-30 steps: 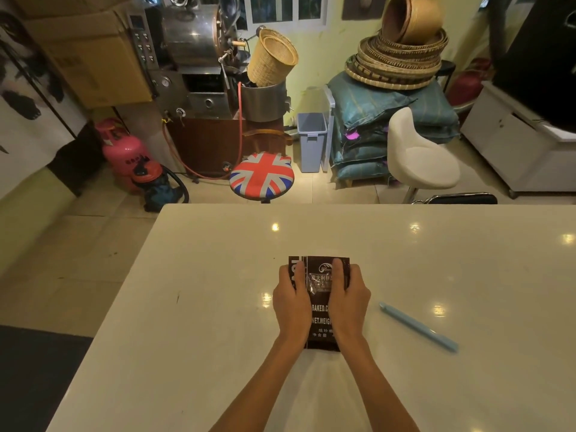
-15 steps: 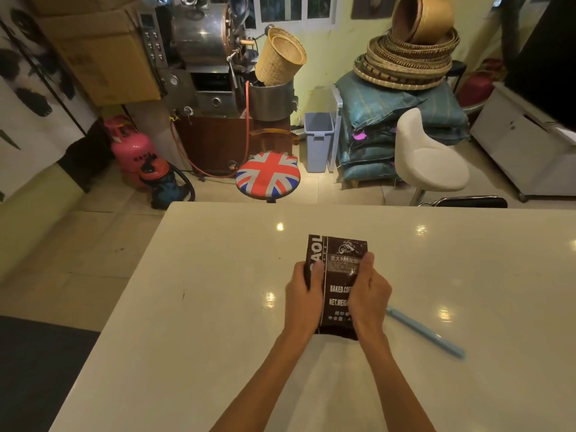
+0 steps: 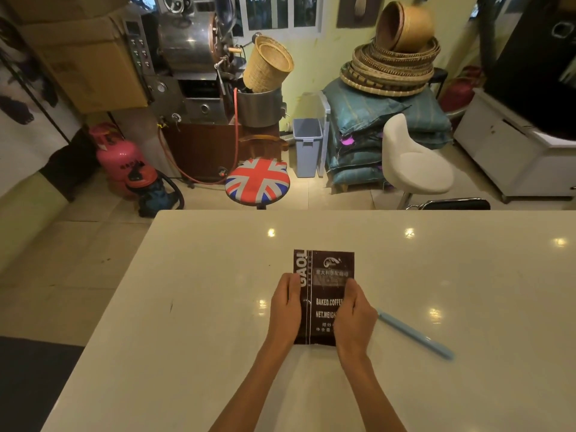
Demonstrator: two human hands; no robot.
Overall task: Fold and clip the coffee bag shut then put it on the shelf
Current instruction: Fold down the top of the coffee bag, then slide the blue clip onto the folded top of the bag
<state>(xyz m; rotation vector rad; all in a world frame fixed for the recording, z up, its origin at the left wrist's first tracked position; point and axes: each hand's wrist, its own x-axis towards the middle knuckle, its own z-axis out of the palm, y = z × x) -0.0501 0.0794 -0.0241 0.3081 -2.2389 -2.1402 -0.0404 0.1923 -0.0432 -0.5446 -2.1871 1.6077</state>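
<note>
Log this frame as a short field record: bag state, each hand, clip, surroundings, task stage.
bag: dark coffee bag lying flat on the white table, top not folded
left hand: left hand on the bag's left edge
right hand: right hand on the bag's right side
clip: light blue clip bar on the table right of the bag, not touched by either hand
surroundings: flag-patterned stool beyond the table's far edge
shelf: none identifiable
task stage: fold not done, clip not on
</note>
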